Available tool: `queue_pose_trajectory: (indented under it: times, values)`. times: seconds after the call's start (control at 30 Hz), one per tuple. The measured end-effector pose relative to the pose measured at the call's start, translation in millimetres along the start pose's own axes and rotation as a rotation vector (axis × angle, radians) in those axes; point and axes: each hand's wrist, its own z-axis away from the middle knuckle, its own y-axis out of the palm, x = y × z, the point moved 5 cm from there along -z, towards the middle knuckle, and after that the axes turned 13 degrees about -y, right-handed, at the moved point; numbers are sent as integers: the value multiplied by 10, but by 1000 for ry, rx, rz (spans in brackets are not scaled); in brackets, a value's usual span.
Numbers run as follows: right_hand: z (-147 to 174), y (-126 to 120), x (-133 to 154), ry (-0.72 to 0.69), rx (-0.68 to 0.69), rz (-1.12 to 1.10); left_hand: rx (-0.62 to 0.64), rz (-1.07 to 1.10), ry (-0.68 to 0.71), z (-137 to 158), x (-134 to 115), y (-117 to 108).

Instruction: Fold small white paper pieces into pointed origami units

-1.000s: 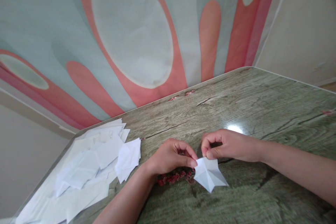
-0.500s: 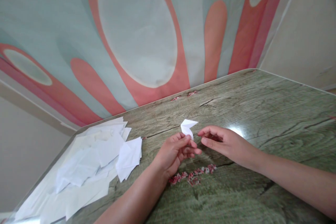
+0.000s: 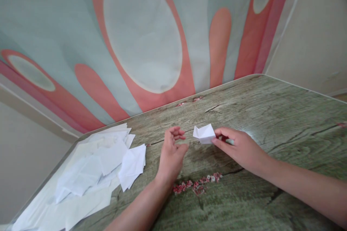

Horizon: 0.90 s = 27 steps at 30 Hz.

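A small folded piece of white paper (image 3: 205,134) is pinched by its right edge between the thumb and fingers of my right hand (image 3: 234,146). It looks creased, with a pointed corner on its left side. My left hand (image 3: 173,151) is just left of the paper, apart from it, with fingers curved and thumb spread away, and nothing in it. Both hands are above the wood-patterned table (image 3: 244,195).
Loose white paper sheets (image 3: 89,173) lie heaped on the table's left side. Beside them sits a smaller stack of folded white papers (image 3: 132,166). Behind the table's far edge rises a wall covering (image 3: 143,36) in grey, white and coral.
The folded paper has passed from my left hand to my right, and now shows a broader, boxier side. My left hand has let go and drawn back a little to the left.
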Motion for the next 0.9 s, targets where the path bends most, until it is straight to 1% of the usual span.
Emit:
queue_pose_trajectory:
  times: [0.03,0.13,0.2,0.27,0.33,0.4,0.43,0.5,0.6,0.67,0.77,0.9]
  values:
    - [-8,-16,28,-68,-6,31,6,-25,56,5,-60,-28]
    - [-11,-4,131,-256,25,35,160,-121,151,71,-188,11]
    - [-1,27,180,-303,71,2,258,-161,169,127,-215,68]
    - [8,54,193,-273,112,-37,331,-165,145,155,-191,116]
    - [13,59,166,-178,129,-69,399,-123,89,146,-130,151]
    - [13,36,117,-68,108,-84,440,-62,44,113,-65,166]
    - [11,20,96,-27,93,-87,439,-42,29,91,-36,164]
    - [3,-7,65,16,70,-94,395,-28,8,44,14,146]
    - [-10,3,51,19,89,-137,303,-71,-11,5,57,120]
    - [-9,36,46,32,124,-168,269,-108,-10,8,57,121]
    - [2,84,33,69,162,-190,286,-131,-11,34,45,152]
    - [16,114,10,97,175,-222,313,-145,-15,45,46,171]
